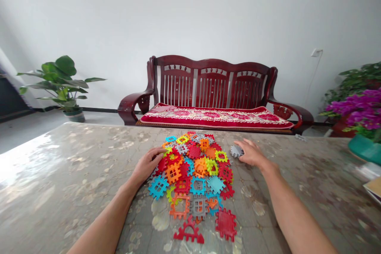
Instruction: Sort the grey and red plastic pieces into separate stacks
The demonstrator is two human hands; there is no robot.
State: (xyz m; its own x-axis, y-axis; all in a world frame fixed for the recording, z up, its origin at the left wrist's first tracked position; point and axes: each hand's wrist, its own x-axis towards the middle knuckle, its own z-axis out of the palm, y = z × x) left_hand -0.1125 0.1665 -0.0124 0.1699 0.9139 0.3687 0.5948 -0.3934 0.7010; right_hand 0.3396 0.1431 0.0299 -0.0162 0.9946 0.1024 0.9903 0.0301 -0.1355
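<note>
A pile of colourful interlocking plastic building tiles [195,151] lies in the middle of the table. My left hand [150,160] rests against the pile's left side, fingers stretched over red and yellow-green tiles, gripping nothing that I can see. To the right of the pile, my right hand [250,153] pinches a grey building tile [236,151] close to the tabletop. Nearest me lie a flat red square tile [226,224] and a red arched tile [189,235]. Several tiles have window-like cut-outs, such as an orange one [173,172] and a blue one [158,187].
The patterned table [89,174] reaches toward a dark red wooden bench [212,75] with a red floral cushion [190,116]. Another grey tile [301,137] lies at the far right. Purple flowers in a teal pot [364,149] stand at the right edge; a potted plant [67,83] is on the left floor.
</note>
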